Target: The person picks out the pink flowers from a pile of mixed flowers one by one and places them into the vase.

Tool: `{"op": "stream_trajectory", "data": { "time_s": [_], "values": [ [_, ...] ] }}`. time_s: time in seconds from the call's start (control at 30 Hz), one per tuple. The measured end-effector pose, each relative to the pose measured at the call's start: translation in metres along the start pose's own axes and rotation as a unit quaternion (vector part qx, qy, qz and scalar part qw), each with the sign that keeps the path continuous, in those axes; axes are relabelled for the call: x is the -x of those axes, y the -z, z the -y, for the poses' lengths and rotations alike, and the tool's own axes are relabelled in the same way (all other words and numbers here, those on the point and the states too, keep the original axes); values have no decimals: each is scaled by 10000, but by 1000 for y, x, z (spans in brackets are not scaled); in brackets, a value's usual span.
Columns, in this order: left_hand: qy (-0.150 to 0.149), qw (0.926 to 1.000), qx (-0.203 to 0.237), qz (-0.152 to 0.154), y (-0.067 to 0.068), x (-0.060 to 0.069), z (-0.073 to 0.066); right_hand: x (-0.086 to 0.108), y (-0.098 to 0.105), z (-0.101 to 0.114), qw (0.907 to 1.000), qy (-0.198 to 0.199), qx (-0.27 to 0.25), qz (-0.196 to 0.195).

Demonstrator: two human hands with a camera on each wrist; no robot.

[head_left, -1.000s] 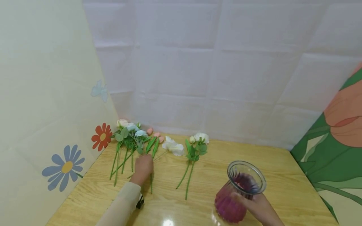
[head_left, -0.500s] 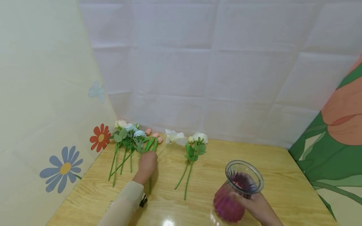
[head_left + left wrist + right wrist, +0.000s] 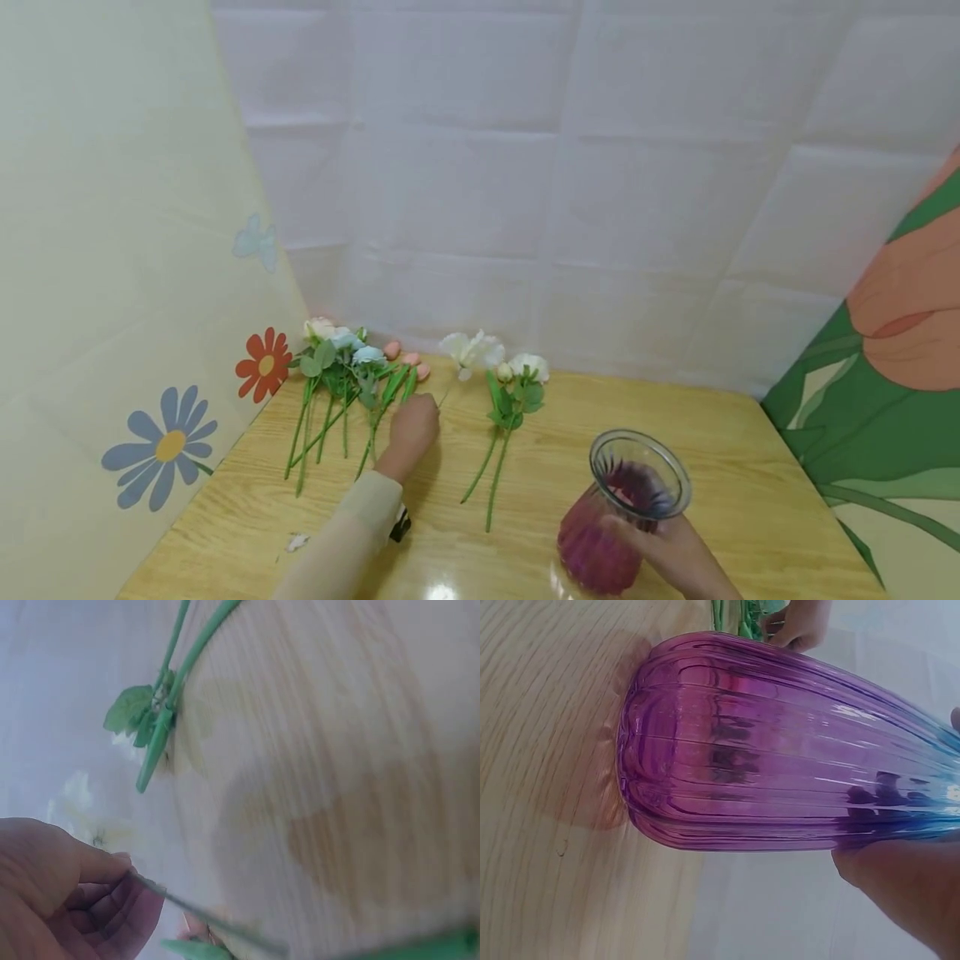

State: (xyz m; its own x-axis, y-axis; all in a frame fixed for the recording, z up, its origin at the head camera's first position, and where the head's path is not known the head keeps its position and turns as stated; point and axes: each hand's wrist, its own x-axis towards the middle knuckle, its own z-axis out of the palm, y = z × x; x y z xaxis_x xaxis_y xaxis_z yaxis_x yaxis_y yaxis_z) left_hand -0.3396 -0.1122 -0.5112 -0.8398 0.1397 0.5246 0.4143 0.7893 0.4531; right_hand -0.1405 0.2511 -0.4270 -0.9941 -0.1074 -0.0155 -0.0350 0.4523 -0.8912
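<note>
Between its thumb and fingers, my left hand [image 3: 414,427] pinches the thin stem [image 3: 210,919] of a white flower [image 3: 474,350]. That bloom points away from me, near the back edge of the table. My right hand [image 3: 678,554] grips the neck of a ribbed glass vase [image 3: 600,542], purple below and bluish towards the wide rim. In the right wrist view the base of the vase [image 3: 727,750] is at the tabletop, and my thumb [image 3: 907,889] lies along its neck. Just left of my left hand are pink tulips [image 3: 411,359] with green leaves.
Pale blue flowers [image 3: 369,356] and a cream flower [image 3: 320,327] lie at the back left, stems towards me. A white rose [image 3: 529,367] with a bud lies right of the held flower. Cloth covers the back and sides of the wooden table [image 3: 712,425].
My left hand has moved right, away from the tulip stems, and the white flower has risen and shifted right with it. My right hand keeps holding the vase in nearly the same place.
</note>
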Motion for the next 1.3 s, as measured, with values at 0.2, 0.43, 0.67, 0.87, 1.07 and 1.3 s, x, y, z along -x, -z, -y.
{"op": "stream_trajectory", "data": {
  "time_s": [0.2,0.43,0.67,0.87,1.07,1.3],
  "values": [
    [487,9771,-1924,771,15,3,-57,1,-2,-1,9988,-219,-398,205],
    [854,9770,-1590,1134,6,-9,-69,-1,-3,2,9985,-178,-470,229],
    [1129,9729,-1478,1376,-8,-13,-73,0,-7,3,9981,-39,-545,270],
    [880,9742,-1562,1373,-15,-10,-78,0,-11,3,9977,421,-461,255],
    [1055,9718,-1453,1530,-20,-10,-82,0,-14,4,9977,538,-300,284],
    [1078,9707,-1414,1618,-26,-9,-82,-1,-16,1,9899,1117,-696,521]
  ]
}}
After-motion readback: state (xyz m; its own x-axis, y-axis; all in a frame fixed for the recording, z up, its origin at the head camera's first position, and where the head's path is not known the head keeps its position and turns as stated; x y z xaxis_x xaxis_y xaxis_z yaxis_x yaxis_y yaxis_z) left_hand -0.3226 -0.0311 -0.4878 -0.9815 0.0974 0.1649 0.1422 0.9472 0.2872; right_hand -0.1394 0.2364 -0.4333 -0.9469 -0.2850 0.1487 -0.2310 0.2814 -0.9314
